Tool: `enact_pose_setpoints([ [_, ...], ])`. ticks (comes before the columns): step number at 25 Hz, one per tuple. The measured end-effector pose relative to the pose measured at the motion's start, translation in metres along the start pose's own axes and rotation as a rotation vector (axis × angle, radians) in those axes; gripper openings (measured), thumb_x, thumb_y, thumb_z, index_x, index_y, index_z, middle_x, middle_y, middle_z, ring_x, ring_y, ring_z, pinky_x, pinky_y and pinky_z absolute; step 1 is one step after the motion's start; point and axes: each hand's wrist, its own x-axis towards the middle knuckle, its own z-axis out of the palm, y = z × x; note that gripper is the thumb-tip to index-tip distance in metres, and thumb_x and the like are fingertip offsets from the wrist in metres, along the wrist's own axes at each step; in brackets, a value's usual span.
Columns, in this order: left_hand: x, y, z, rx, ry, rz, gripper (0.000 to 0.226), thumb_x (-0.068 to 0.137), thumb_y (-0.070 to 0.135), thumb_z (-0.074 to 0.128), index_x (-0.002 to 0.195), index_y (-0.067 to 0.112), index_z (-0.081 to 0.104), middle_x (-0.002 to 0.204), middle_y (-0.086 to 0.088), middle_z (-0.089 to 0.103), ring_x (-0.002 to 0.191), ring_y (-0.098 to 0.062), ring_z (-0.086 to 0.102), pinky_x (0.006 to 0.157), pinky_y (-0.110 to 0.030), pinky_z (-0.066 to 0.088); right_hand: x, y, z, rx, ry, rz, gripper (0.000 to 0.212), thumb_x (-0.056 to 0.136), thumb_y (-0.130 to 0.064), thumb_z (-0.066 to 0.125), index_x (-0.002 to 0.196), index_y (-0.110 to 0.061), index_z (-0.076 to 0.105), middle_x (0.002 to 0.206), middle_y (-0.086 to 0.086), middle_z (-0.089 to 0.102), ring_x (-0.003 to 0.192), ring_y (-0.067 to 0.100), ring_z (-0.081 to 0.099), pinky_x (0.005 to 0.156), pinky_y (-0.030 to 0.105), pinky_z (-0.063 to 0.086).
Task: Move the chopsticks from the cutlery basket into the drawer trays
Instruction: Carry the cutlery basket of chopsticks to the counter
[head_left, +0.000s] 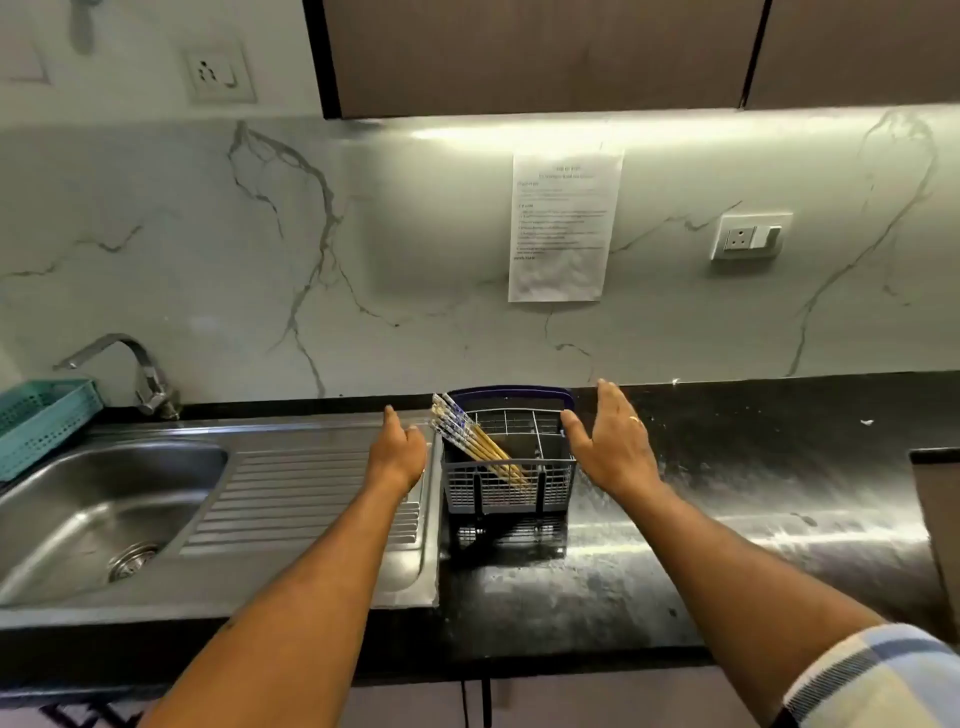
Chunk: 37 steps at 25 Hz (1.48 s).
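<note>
A grey wire cutlery basket with a dark blue handle stands on the black counter near the back wall. Several wooden chopsticks with blue-patterned white tops lean out of its left compartment toward the upper left. My left hand hovers just left of the basket, fingers relaxed, close to the chopstick tops and holding nothing. To the basket's right, my right hand is spread with straight fingers, thumb near the basket's right rim. No drawer or tray is in view.
A steel sink with a ribbed draining board lies left of the basket, a tap behind it. A teal plastic basket sits at far left. The black counter stretches right. A paper sheet hangs on the marble wall.
</note>
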Motion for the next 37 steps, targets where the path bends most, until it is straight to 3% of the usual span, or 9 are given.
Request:
enact_pose_setpoints([
  [5,0.043,-0.028,0.045,-0.104,-0.172,-0.164,0.053,0.096,0.031,0.051,0.145,0.014,0.042,0.139,-0.02,0.055,0.125,-0.038,0.053,0.107,-0.045,0.044,0.015,0.02,0.05,0.232,-0.153,0.331,0.078,0.097,-0.045,0.054,0.157,-0.01,0.019,0.162,0.013,0.026,0.147,0.031,0.03,0.116,0.045,0.031],
  [9,0.057,-0.038,0.073,-0.195,-0.244,-0.233,0.037,0.094,0.03,0.057,0.127,0.015,0.058,0.116,-0.008,0.065,0.104,-0.03,0.061,0.094,-0.036,0.049,0.03,0.033,0.079,0.362,-0.222,0.481,0.061,0.096,-0.035,0.056,0.148,-0.01,0.038,0.147,0.015,0.05,0.133,0.033,0.048,0.109,0.045,0.04],
  [12,0.06,-0.047,0.085,-0.242,-0.239,-0.271,0.035,0.091,0.036,0.055,0.12,0.018,0.064,0.115,-0.011,0.07,0.103,-0.03,0.067,0.097,-0.045,0.054,0.035,0.045,0.099,0.451,-0.259,0.52,0.036,0.097,-0.029,0.052,0.13,-0.016,0.055,0.121,0.009,0.066,0.108,0.027,0.061,0.096,0.043,0.051],
  [20,0.062,-0.079,0.091,-0.221,-0.072,-0.346,0.018,0.082,0.035,0.066,0.077,0.019,0.073,0.094,-0.01,0.077,0.086,-0.031,0.074,0.082,-0.049,0.061,0.04,0.077,0.108,0.507,-0.324,0.615,0.024,0.082,-0.022,0.05,0.091,-0.015,0.071,0.091,0.012,0.075,0.085,0.032,0.072,0.077,0.049,0.062],
  [23,0.015,-0.053,0.066,-0.218,-0.099,-0.362,0.009,0.083,0.025,0.071,0.078,0.018,0.073,0.09,-0.01,0.076,0.08,-0.028,0.074,0.077,-0.044,0.063,0.02,0.078,0.097,0.464,-0.423,0.618,0.028,0.086,-0.013,0.05,0.105,-0.012,0.071,0.09,0.012,0.075,0.076,0.029,0.069,0.062,0.034,0.059],
  [27,-0.046,-0.032,0.059,-0.229,-0.228,-0.353,0.016,0.097,0.021,0.053,0.093,0.013,0.066,0.09,-0.008,0.071,0.068,-0.019,0.064,0.058,-0.027,0.053,-0.022,0.07,0.08,0.458,-0.529,0.597,0.037,0.088,-0.003,0.043,0.118,-0.009,0.063,0.096,0.013,0.071,0.082,0.028,0.065,0.067,0.036,0.056],
  [29,-0.076,-0.031,0.053,-0.268,-0.227,-0.361,0.018,0.099,0.018,0.049,0.088,0.015,0.063,0.085,-0.008,0.068,0.066,-0.017,0.061,0.054,-0.025,0.053,-0.045,0.065,0.062,0.442,-0.592,0.572,0.033,0.093,-0.003,0.04,0.119,-0.009,0.058,0.096,0.013,0.068,0.08,0.027,0.065,0.056,0.032,0.055],
  [32,-0.114,-0.045,0.042,-0.3,-0.287,-0.376,0.016,0.098,0.019,0.053,0.086,0.017,0.064,0.091,-0.011,0.069,0.075,-0.023,0.066,0.071,-0.038,0.058,-0.074,0.062,0.037,0.404,-0.653,0.53,0.034,0.094,-0.002,0.036,0.121,-0.008,0.056,0.094,0.016,0.065,0.071,0.026,0.063,0.039,0.028,0.05],
  [37,-0.199,-0.08,0.018,-0.347,-0.292,-0.316,0.017,0.097,0.019,0.056,0.107,0.016,0.069,0.101,-0.009,0.075,0.093,-0.027,0.072,0.078,-0.046,0.061,-0.141,0.067,0.015,0.434,-0.761,0.473,0.038,0.092,0.004,0.04,0.12,-0.014,0.057,0.099,0.013,0.07,0.084,0.027,0.069,0.058,0.035,0.057],
])
